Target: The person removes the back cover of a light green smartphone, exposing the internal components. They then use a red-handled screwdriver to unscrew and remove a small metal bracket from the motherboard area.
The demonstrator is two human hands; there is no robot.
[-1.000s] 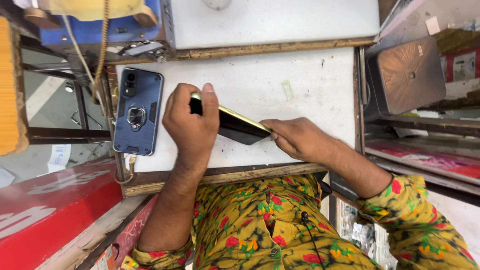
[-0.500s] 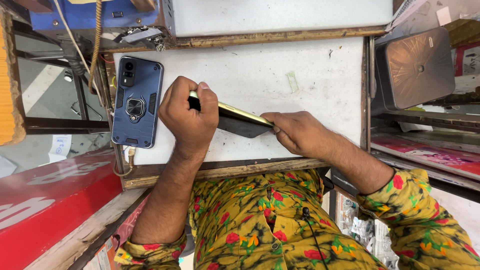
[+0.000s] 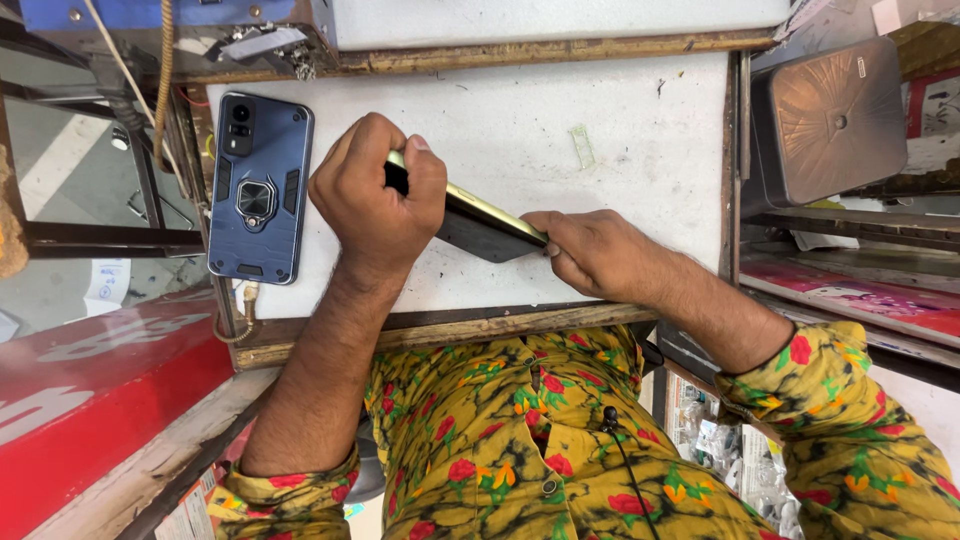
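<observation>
A slim black phone with a pale gold edge [image 3: 480, 225] stands tilted on its long side on the white tabletop [image 3: 600, 110]. My left hand [image 3: 375, 200] is wrapped round its left end, thumb over the top edge. My right hand [image 3: 600, 250] pinches its right end with the fingertips, low against the table. A second phone in a dark blue rugged case with a ring holder [image 3: 260, 185] lies back up at the table's left edge, just left of my left hand and untouched.
A brown metal stool seat [image 3: 830, 120] stands to the right of the table. Cables [image 3: 160, 70] and a blue box [image 3: 150, 15] sit at the upper left. A red board [image 3: 90, 400] lies lower left. The wooden table edge [image 3: 450, 325] runs in front of my patterned shirt.
Both hands keep their hold on the black phone in nearly the same pose. The view has shifted slightly, so the table sits a little lower in the frame.
</observation>
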